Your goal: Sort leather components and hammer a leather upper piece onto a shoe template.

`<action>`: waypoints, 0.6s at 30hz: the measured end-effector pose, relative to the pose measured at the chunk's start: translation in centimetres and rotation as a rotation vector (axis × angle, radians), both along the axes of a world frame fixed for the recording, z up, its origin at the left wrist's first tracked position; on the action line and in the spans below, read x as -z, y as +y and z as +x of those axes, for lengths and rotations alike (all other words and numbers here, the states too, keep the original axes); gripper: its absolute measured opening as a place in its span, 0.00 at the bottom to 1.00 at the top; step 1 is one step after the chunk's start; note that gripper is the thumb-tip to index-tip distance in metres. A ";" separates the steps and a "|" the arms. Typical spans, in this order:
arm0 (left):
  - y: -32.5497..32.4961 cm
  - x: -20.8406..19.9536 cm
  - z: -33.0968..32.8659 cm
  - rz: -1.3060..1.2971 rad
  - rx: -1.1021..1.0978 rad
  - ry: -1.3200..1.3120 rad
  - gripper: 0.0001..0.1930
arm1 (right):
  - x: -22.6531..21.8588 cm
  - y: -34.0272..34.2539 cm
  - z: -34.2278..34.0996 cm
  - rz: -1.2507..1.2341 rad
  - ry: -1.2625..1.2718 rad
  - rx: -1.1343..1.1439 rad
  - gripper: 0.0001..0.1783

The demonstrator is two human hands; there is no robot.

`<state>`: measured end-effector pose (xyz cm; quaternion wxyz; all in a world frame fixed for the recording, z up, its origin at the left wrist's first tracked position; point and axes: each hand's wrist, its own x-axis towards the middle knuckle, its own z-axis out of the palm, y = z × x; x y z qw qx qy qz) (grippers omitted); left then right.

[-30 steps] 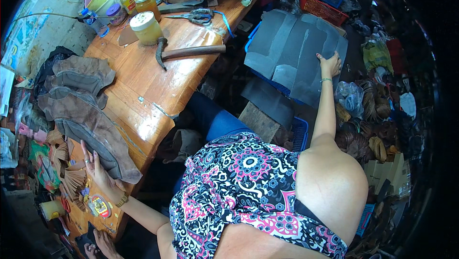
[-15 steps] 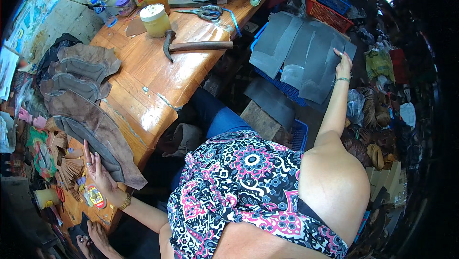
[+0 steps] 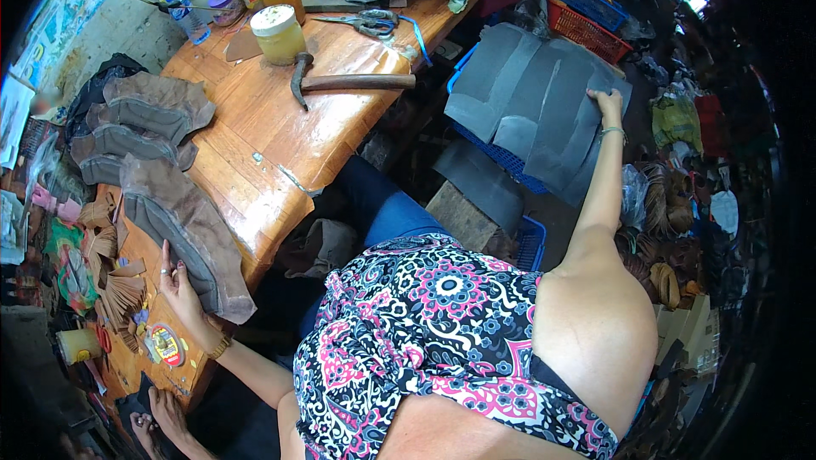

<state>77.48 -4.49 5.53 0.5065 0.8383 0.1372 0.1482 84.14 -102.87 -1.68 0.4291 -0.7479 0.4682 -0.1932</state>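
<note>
At the near left edge of the wooden table, my left hand has its fingers on the lower edge of a brown leather piece with a grey lining. The thumb is hidden, and the index finger lies stretched along the lining. Part of the piece overhangs the table edge. Similar leather pieces lie just behind it. Out to the right, my arm is stretched over a pile of dark grey sheet pieces. There my right hand is curled round the far right edge of the sheets.
On the wooden table lie a hammer and scissors, near a jar of yellowish paste. A blue basket and a red basket stand right. At lower left, another person's hands hold a dark piece.
The leather piece by my left hand has shifted right, away from the similar pieces, with its far end swinging most. My right hand's fingers have curled in at the sheets' edge.
</note>
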 end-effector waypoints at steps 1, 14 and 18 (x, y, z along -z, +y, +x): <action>0.8 -0.1 0.0 0.001 -0.007 -0.001 0.24 | -2.6 4.3 0.9 -0.681 0.324 0.106 0.35; 0.3 -2.1 2.5 0.473 0.039 -0.010 0.25 | 3.2 31.2 3.8 -1.108 0.171 -0.982 0.38; 0.6 -4.8 0.5 0.210 0.008 0.259 0.23 | -0.4 30.9 4.9 -0.719 0.021 -0.822 0.17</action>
